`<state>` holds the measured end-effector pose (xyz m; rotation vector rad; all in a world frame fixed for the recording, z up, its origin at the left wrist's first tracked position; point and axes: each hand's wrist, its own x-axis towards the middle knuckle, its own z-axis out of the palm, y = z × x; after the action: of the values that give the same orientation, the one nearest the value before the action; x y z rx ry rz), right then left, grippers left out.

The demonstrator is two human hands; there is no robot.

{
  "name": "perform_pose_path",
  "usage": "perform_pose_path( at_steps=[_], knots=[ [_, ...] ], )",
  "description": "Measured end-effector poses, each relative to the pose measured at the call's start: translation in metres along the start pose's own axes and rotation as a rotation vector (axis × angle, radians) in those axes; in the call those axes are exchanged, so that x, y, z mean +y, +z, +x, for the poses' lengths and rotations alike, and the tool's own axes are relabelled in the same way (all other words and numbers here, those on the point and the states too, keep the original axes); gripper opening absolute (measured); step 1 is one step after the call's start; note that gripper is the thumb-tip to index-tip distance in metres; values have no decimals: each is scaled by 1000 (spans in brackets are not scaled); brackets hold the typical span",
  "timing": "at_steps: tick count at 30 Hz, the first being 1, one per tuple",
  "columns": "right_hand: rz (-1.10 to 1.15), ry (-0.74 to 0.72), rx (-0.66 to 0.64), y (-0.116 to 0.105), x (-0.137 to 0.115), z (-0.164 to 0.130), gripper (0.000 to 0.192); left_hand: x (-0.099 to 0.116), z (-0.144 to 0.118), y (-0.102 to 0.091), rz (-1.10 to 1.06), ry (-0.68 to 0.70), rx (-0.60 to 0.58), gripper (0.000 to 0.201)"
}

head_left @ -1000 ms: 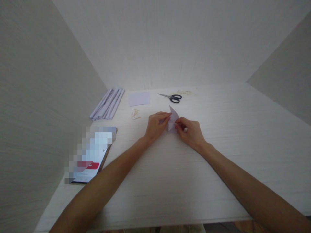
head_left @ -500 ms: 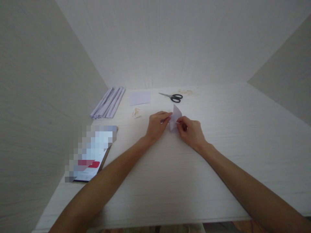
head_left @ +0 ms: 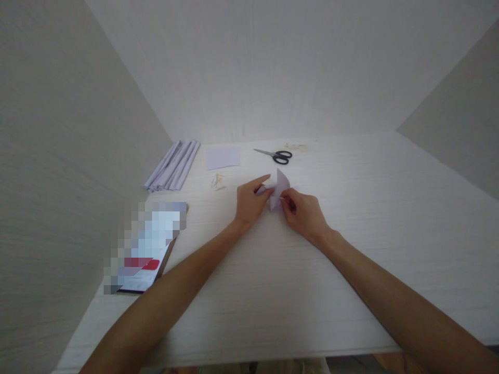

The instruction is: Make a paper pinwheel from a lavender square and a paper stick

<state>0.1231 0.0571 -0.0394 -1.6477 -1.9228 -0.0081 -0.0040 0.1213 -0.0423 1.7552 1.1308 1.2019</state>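
Observation:
A small piece of pale lilac paper [head_left: 279, 183] stands bent between my two hands, its upper corner pointing up. My left hand [head_left: 251, 200] has it between the thumb and lower fingers, while the index finger is lifted off and stretched out. From the other side, my right hand [head_left: 302, 208] pinches the paper's edge with thumb and index finger. Behind the hands lie black-handled scissors [head_left: 281, 156], blades pointing left, and a flat lilac sheet [head_left: 224, 157]. The paper's lower part is partly hidden by my fingers.
Several rolled lilac papers [head_left: 171, 166] lie against the left wall. Nearer me is a phone [head_left: 150, 249] with a partly blurred screen, beside my left forearm. Thin tan bands [head_left: 217, 182] rest left of my hands, and more tan bits [head_left: 298, 147] lie beyond the scissors.
My left index finger has lifted away from the paper and straightened. The paper's raised corner has shifted slightly, and my right hand keeps its pinch.

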Motion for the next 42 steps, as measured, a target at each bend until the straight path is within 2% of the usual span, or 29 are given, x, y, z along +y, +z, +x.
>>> perform_pose_path(
  at_steps=[4, 8, 12, 20, 30, 42],
  knots=[
    [-6, 5, -7, -1, 0, 0, 12, 0, 1, -2, -80, -61, -80, 16],
    [-7, 4, 1, 1, 1, 0, 12, 4, 1, -6, -62, -110, -137, 19],
    [0, 9, 2, 1, 1, 0, 13, 10, 1, -7, 35, -169, -135, 32],
    [13, -13, 14, 0, -1, -1, 13, 12, 2, -6, 39, -276, -101, 28],
    [21, -20, 31, 1, 0, -1, 12, 14, 0, -2, -143, -338, -50, 15],
    [21, -29, 43, 1, 0, -1, 14, 15, 0, -2, -255, -368, -48, 23]
  ],
)
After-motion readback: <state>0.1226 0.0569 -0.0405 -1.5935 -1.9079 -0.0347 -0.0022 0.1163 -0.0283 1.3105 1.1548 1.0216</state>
